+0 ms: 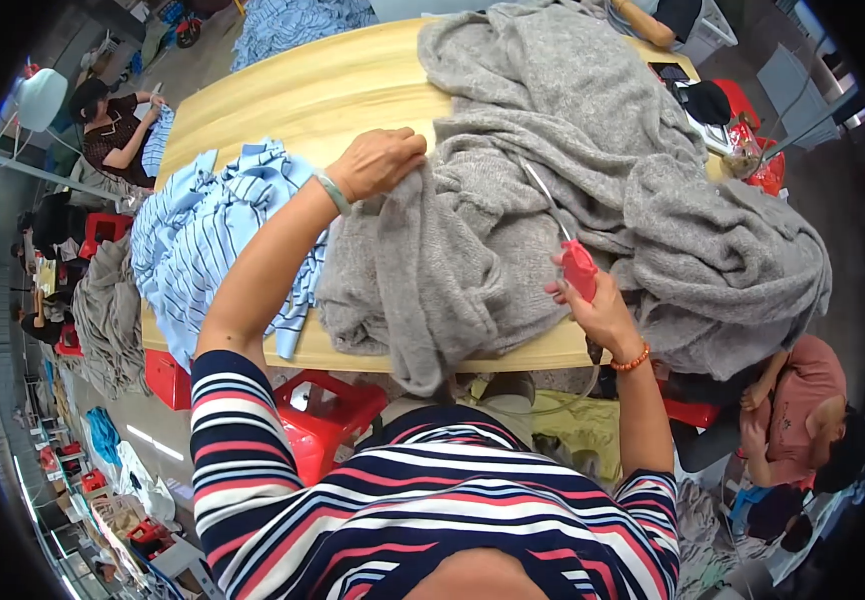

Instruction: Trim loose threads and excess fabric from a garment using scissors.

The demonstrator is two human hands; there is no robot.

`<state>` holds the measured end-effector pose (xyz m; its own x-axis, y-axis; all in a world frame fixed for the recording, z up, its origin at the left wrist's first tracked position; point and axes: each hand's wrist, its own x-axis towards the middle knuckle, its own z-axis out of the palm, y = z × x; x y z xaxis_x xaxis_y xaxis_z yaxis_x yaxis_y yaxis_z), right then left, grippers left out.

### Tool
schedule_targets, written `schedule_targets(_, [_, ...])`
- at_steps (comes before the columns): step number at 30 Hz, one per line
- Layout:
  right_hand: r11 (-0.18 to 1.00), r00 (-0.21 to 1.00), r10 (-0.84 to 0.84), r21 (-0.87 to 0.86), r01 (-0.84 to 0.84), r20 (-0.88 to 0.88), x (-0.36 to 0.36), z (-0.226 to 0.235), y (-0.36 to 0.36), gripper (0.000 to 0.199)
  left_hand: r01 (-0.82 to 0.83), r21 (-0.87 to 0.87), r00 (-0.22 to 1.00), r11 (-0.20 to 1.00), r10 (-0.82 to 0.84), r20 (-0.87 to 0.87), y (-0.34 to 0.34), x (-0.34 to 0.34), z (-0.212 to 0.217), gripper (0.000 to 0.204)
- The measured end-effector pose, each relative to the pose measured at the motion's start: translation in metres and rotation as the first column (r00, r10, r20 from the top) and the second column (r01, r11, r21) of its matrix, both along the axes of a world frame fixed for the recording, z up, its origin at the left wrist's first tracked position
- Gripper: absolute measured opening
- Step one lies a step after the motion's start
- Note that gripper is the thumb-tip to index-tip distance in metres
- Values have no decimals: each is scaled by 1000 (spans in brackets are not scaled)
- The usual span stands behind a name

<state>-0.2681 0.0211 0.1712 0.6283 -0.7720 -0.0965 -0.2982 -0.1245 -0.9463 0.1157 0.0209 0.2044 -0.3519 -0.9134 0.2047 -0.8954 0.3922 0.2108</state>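
Observation:
A big pile of grey knitted garments (553,190) covers the right half of a pale wooden table (303,90). My left hand (378,160) grips a fold of the grey knit at the pile's left edge, with a pale green bangle on that wrist. My right hand (593,305) holds a red-handled tool (580,268) with a thin metal tip pointing up over the knit and a clear tube trailing from it. An orange bead bracelet sits on my right wrist.
A stack of blue-and-white striped garments (208,230) lies on the table's left part. Red plastic stools (328,410) stand under the table's near edge. One person sits at the far left (113,125), another crouches at the lower right (803,410).

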Motion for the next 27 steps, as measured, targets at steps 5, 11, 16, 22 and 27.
schedule_targets(5, [835,956,110,497,-238,273,25,25,16,51,24,27,928,999,-12,-372,12,-33,41,10])
schedule_targets(11, [613,686,42,524,-591,726,79,37,11,81,182,-89,866,979,-202,-457,35,-70,120,10])
schedule_targets(16, [461,715,119,600,-654,689,86,44,15,73,18,-358,991,933,-65,-120,22,-50,113,8])
schedule_targets(22, [817,904,10,518,-254,428,63,20,-35,64,-306,-300,852,904,119,-510,-15,-13,65,18])
schedule_targets(27, [845,976,-166,530,66,143,41,-39,-61,48,-336,-121,919,934,297,-260,6,-51,-23,63])
